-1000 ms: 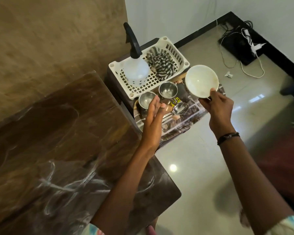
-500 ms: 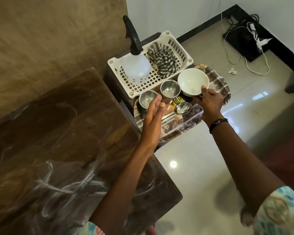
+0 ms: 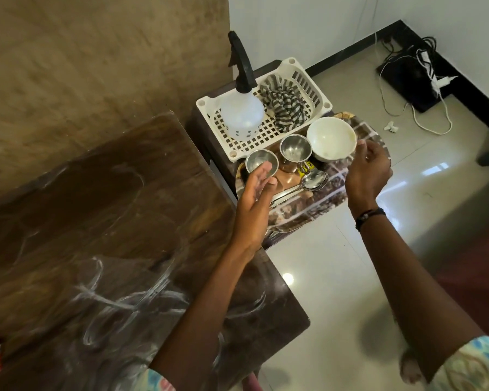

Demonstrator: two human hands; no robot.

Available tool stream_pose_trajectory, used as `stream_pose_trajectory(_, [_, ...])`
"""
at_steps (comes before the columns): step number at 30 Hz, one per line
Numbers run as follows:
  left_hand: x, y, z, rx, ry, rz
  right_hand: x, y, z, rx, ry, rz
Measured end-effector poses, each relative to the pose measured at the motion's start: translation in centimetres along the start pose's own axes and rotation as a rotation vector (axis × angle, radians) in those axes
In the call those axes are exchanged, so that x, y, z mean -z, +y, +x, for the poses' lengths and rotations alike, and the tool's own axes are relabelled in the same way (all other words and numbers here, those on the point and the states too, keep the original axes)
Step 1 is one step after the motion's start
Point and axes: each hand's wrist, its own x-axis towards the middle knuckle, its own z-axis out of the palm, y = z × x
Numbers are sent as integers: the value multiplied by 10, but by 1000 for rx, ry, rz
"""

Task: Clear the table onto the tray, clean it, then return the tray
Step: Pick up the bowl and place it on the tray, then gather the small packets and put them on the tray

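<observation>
Brown worktop [image 3: 96,221], smeared. White bowl [image 3: 330,142] on tray [image 3: 308,210]; L hand [image 3: 256,201] & R hand [image 3: 369,173] hovered, fingers loose, gripping nothing.

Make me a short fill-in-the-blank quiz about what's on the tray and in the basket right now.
1. The white bowl sits on the ____.
2. The spray bottle stands in the white ____.
3. Beside the bottle lies a ____ cloth.
4. The number of steel cups on the tray is ____.

Missing words: tray; basket; striped; two
</observation>
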Motion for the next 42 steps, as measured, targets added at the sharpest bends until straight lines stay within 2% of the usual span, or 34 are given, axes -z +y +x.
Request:
stream_pose_trajectory(3, [11,6,-12,-38,38,-10,6,-16,-45,213,-32,88])
stream_pose_trajectory(9, [60,6,-54,-77,165,-3,-2,-28,-162,447,-292,114])
stream_pose_trajectory(14, [134,-9,-114,-43,316,-15,-15,-17,-264,421,-531,100])
stream_pose_trajectory(19, [213,-29,-184,41,496,-28,-31,-3,-362,473,-696,-25])
stream_pose_trajectory(28, [350,-49,-278,119,683,-42,-80,6,-521,524,-1020,-190])
stream_pose_trajectory(34, [428,-54,-306,162,778,-65,-121,10,-600,491,-1098,-252])
stream_pose_trajectory(42, [482,-54,-310,182,788,-85,-176,4,-645,334,-987,-278])
